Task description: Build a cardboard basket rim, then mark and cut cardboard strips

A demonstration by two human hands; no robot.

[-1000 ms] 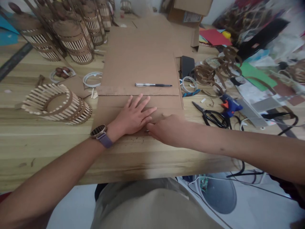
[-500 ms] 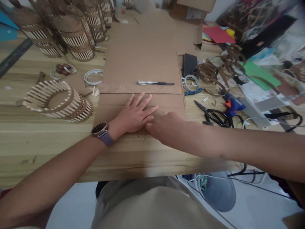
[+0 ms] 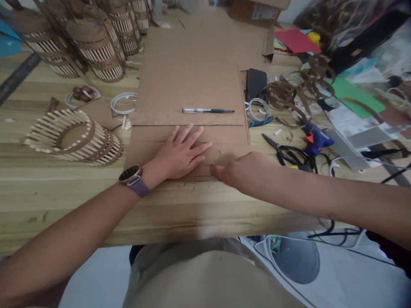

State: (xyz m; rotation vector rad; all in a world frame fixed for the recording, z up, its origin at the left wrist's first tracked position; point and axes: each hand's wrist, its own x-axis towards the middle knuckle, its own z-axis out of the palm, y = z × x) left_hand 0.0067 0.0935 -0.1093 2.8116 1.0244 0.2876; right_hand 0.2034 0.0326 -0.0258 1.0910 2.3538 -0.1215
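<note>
cardboard (image 3: 221,134) under spread-fingered left hand (image 3: 180,156); right hand (image 3: 245,171), grip unclear, farther right than before

my right hand (image 3: 242,170) is curling inward, hiding its palm; whether it is gripping anything is not showing. my left hand (image 3: 176,157) is covering part of the cardboard (image 3: 146,147). my right forearm (image 3: 314,194) is concealing part of a yellow item (image 3: 293,167). the top edge is cutting off the slatted cylinders (image 3: 98,51) and the box (image 3: 241,10), whose label (image 3: 263,13) is blurring beyond reading.

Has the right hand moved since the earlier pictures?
Yes: the right hand has moved rightward, away from the left hand, judged against the pen.
</note>
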